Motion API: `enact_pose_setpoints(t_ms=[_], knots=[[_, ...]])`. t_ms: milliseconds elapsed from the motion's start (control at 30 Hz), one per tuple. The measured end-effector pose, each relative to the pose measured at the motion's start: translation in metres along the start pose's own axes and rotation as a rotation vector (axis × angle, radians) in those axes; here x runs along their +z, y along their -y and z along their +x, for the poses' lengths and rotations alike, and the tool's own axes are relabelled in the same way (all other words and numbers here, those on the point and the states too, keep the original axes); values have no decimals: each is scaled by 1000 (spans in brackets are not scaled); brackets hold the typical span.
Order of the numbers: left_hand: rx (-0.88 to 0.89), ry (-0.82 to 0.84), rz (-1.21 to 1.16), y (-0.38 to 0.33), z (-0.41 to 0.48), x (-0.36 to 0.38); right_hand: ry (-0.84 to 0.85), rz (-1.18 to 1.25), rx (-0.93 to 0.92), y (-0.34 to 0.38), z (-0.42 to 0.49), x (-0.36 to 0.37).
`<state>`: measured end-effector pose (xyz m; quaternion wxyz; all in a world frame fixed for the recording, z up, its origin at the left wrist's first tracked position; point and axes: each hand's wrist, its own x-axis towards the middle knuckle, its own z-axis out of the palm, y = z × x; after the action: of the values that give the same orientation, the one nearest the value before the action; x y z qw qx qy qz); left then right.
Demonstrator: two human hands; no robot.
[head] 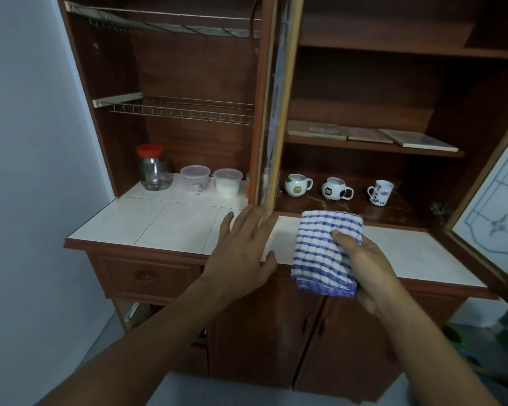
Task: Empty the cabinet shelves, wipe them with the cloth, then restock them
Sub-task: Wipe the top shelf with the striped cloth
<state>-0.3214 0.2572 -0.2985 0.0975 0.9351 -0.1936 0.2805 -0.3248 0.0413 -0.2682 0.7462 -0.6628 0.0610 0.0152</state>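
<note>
My right hand (pixel 367 265) grips a folded blue-and-white striped cloth (pixel 324 253) over the white tiled counter, in front of the open right side of the wooden cabinet (pixel 364 54). My left hand (pixel 244 250) is spread flat, fingers apart, its fingertips at the bottom edge of the left glass door (pixel 276 112). Three mugs stand on the lowest right shelf: a green-patterned one (pixel 297 185), a football-patterned one (pixel 335 188) and a tall spotted one (pixel 380 192). Flat tiles or boards (pixel 370 134) lie on the shelf above.
In the left section, on the tiled counter (pixel 159 224), stand a red-lidded glass jar (pixel 154 168) and two clear plastic tubs (pixel 195 180) (pixel 228 182). Wire racks (pixel 182 111) hang above them. The right door (pixel 493 215) is swung open. Drawers and lower doors sit below.
</note>
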Motion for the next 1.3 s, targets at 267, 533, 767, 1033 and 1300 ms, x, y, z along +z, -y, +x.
enact_pose_setpoints(t_ms=[267,533,767,1033,1300], knots=[[53,-14,22,-22,44,24,-70,6,-14,14,19,-38],[78,-46,20,-43,88,47,-67,26,-41,26,54,-82],[51,-96,97,-74,142,73,15,-6,-71,54,102,-134],[-33,-107,171,-92,206,84,65,-11,-62,84,159,-173],[-19,-152,206,-80,266,92,86,-19,-118,114,206,-178]])
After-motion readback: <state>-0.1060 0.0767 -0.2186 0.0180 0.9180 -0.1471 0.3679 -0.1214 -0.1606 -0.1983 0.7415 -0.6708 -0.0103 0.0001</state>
